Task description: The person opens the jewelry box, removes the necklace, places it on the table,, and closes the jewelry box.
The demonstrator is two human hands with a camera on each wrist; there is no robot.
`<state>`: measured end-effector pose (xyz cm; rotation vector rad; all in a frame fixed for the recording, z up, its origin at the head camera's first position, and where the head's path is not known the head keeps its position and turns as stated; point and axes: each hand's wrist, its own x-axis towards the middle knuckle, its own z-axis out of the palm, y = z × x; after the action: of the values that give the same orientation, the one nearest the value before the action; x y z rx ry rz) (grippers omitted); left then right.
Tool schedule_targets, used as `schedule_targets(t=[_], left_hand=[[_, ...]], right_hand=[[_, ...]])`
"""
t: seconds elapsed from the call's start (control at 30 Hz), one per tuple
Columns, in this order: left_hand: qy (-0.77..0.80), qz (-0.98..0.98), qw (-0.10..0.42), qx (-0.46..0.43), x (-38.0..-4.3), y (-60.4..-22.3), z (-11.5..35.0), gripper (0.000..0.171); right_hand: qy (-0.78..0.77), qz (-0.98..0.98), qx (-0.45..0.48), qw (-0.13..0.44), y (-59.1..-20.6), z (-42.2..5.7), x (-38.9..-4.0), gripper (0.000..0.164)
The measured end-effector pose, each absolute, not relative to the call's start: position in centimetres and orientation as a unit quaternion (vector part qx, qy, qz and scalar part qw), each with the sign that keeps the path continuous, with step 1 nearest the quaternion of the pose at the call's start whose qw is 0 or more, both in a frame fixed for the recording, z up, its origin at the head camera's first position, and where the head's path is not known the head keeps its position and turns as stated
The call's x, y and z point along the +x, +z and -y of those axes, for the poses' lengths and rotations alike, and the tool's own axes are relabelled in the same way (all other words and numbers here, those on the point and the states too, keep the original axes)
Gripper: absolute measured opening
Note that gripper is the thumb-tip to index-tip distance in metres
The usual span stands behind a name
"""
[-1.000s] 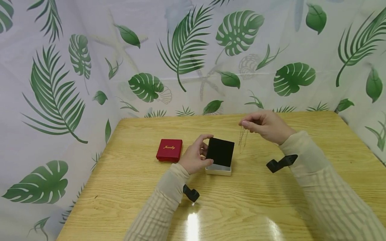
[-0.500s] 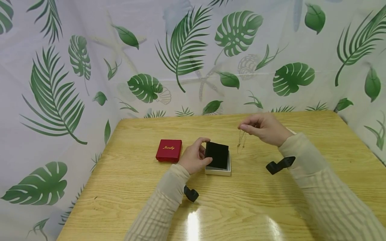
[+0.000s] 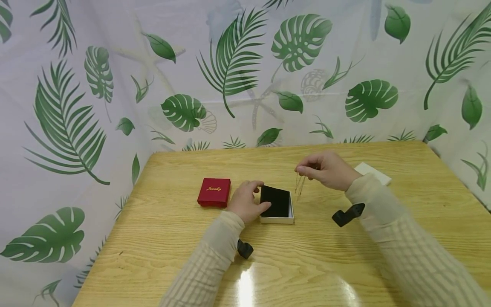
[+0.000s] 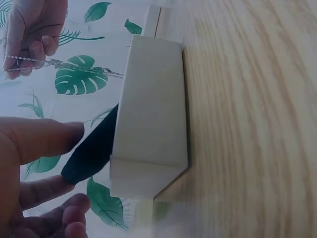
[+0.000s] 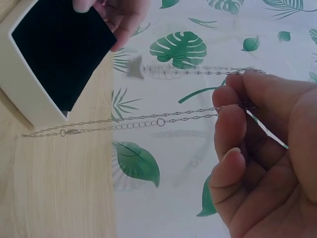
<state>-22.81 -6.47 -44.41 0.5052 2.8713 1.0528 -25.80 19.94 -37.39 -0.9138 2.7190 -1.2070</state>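
Observation:
My left hand (image 3: 247, 201) holds the left side of a square black pad (image 3: 277, 201), thumb on its face and fingertips at its far edge. The pad sits tilted in an open white jewelry box (image 3: 277, 220), its left side raised; the left wrist view shows it sticking up past the box wall (image 4: 151, 104). To the right and above the box, my right hand (image 3: 325, 170) pinches a thin chain necklace (image 3: 300, 186). It hangs in loops, with the clasp (image 5: 73, 132) and a blurred pendant (image 5: 135, 68) in the right wrist view.
A red box (image 3: 214, 190) with gold "Jewelry" lettering lies left of my left hand. Behind my right wrist lies a white lid-like piece (image 3: 373, 173), partly covered by the sleeve. Everything rests on a wooden table (image 3: 153, 238) with a leaf-print cloth (image 3: 238, 55) behind.
The black pad has come down from nearly upright into the white box, with my left hand still on it. My right hand has moved slightly left and lower, carrying the necklace, uncovering the white piece.

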Motion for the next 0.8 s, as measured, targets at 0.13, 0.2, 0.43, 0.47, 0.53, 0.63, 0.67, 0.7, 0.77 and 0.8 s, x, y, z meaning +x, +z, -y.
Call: schedule_targets(t=[0.13,0.2,0.43,0.47,0.53,0.63,0.67,0.7,0.77,0.8], left_hand=[[0.333,-0.930,-0.012,0.157,-22.6,-44.5,6.2,0.054],[0.335,-0.929,-0.029,0.156,-22.4,-44.4,5.9,0.051],[0.398,-0.892,-0.042,0.210,-21.6,-43.7,5.0,0.043],[0.413,-0.882,-0.040,0.225,-21.5,-43.6,4.8,0.043],[0.439,-0.863,-0.037,0.247,-21.3,-43.6,4.4,0.041],[0.464,-0.845,-0.041,0.262,-21.1,-43.6,3.9,0.035],[0.471,-0.842,-0.043,0.261,-21.0,-43.6,3.8,0.033],[0.476,-0.839,-0.044,0.259,-21.0,-43.6,3.7,0.031],[0.483,-0.837,-0.045,0.252,-20.9,-43.7,3.6,0.024],[0.485,-0.837,-0.047,0.249,-20.8,-43.7,3.5,0.022]], right_hand=[[-0.379,-0.872,-0.309,0.011,-37.7,-19.3,-25.7,0.015],[-0.378,-0.870,-0.316,0.011,-37.8,-19.0,-25.6,0.015],[-0.381,-0.862,-0.334,0.014,-38.2,-17.9,-25.4,0.014],[-0.380,-0.861,-0.337,0.015,-38.3,-17.8,-25.4,0.014],[-0.378,-0.859,-0.344,0.018,-38.4,-17.4,-25.3,0.014],[-0.375,-0.859,-0.348,0.030,-38.6,-16.9,-25.1,0.016],[-0.375,-0.858,-0.349,0.034,-38.6,-16.7,-25.1,0.016],[-0.375,-0.858,-0.350,0.038,-38.6,-16.6,-24.9,0.016],[-0.376,-0.856,-0.352,0.044,-38.7,-16.3,-24.8,0.016],[-0.376,-0.856,-0.353,0.045,-38.7,-16.3,-24.7,0.016]])
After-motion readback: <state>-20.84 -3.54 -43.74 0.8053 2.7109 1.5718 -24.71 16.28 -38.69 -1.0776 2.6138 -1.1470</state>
